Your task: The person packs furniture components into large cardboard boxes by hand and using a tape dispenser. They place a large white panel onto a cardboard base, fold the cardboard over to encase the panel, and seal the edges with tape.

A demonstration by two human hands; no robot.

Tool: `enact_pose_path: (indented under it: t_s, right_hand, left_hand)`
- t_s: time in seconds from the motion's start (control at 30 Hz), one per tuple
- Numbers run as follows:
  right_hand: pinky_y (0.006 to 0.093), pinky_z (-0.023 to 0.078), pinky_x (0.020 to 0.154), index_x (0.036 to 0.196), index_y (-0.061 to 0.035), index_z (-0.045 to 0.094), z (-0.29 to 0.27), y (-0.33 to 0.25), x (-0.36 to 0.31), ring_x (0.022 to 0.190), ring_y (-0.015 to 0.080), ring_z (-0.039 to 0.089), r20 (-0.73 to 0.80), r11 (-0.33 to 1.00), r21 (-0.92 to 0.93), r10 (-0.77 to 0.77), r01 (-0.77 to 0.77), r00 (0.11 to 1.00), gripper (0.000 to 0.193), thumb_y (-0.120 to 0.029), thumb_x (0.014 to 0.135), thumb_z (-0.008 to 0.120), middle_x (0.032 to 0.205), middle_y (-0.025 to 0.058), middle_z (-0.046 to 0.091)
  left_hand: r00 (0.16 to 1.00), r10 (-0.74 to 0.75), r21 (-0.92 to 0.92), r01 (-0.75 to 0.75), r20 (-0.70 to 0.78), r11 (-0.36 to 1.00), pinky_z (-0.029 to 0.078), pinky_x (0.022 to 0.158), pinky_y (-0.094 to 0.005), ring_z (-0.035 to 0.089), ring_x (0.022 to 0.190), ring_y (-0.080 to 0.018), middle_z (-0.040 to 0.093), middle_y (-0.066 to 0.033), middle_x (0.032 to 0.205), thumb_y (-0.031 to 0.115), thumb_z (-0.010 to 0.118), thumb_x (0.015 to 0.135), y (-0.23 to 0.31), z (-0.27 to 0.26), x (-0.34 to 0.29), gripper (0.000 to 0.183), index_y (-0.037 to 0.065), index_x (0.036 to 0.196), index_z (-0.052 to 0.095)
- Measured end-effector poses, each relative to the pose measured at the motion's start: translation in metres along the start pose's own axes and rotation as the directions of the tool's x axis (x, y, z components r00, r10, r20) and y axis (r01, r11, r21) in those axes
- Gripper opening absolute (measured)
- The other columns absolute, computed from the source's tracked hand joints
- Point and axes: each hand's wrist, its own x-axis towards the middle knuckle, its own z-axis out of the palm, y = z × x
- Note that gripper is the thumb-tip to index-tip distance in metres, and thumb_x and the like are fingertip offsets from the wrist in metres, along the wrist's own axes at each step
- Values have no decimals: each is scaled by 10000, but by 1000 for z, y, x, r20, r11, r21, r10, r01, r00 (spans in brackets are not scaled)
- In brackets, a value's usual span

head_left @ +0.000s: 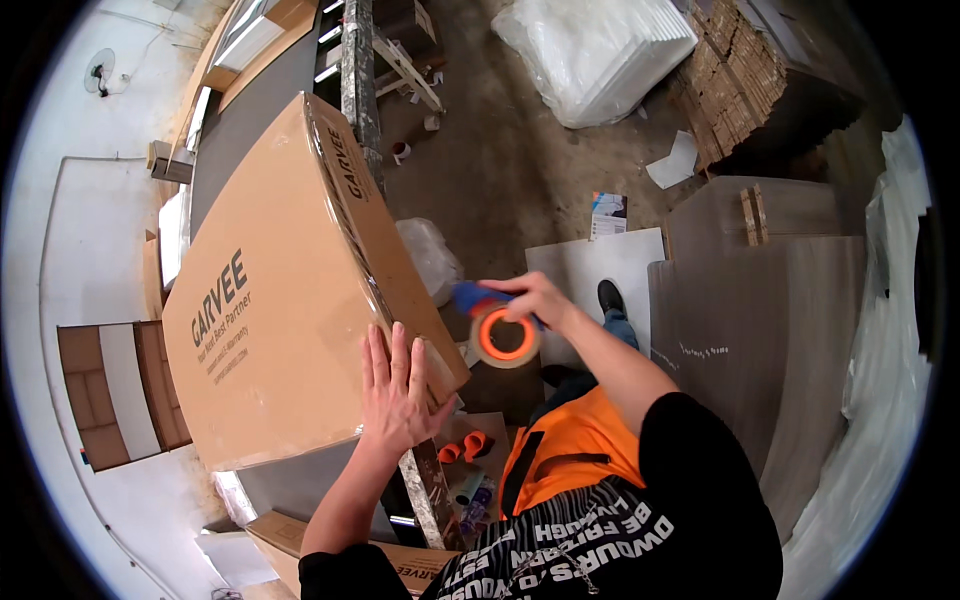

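Note:
A large brown cardboard box lies on the grey-topped work surface to my left, with shiny clear tape along its upper right edge. My left hand rests on the box near its close right corner, fingers stretched out, palm against the cardboard. To the right of the box, apart from it, my right hand grips a tape dispenser. The dispenser has a blue body and a roll of tape on an orange hub. My right fingers are wrapped round its handle, which they partly hide.
A scuffed metal rail edges the grey surface. Below my left arm lie another carton and orange tape cores. Plastic-wrapped white panels, stacked cardboard and large grey-brown sheets stand across the floor to the right.

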Motion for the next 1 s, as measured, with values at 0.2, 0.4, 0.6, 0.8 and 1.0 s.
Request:
enact_pose_path:
  t_s: [0.2,0.4,0.6,0.8,1.0]
  right_hand:
    - [309,534,744,1193,-167,680,65,68,-74,814,199,679,307,793,-586,28,166,951,642,-264,564,763,950,62,730]
    - [384,500,748,861,-102,719,192,79,-32,871,288,652,522,288,-847,288,447,803,302,-259,602,719,869,137,684]
    - [433,506,767,1106,-193,672,117,-52,-39,952,319,631,585,332,-783,681,526,441,542,-187,563,667,1037,75,636]
    - [298,460,950,1161,-45,668,-70,-168,-24,1088,228,624,220,608,-790,163,77,962,644,-148,532,758,1239,131,624]
    - [293,443,953,1220,10,624,-154,-181,149,1059,174,595,41,846,-533,50,-21,998,636,-33,593,719,1179,112,641]
  left_hand:
    - [1000,-10,-22,9,-19,1000,197,1097,-654,180,1359,-587,242,-284,1503,424,781,681,1,2,-7,1048,4,1466,229]
    - [987,142,57,-147,75,988,155,1132,-616,272,1402,-407,454,75,1445,367,654,803,-1,3,-17,538,264,1324,565]
    - [816,334,-143,-302,472,942,240,1157,-487,502,1256,-206,634,-33,1215,292,574,836,-3,-37,35,383,117,1168,650]
    - [791,214,-155,-152,573,976,182,1187,-458,562,1185,-203,674,-83,1130,414,415,951,-103,-18,115,440,96,1004,715]
    - [937,-204,402,77,284,912,10,1204,-416,114,1474,-243,192,-85,1583,589,390,939,-257,-12,294,728,113,1485,316]
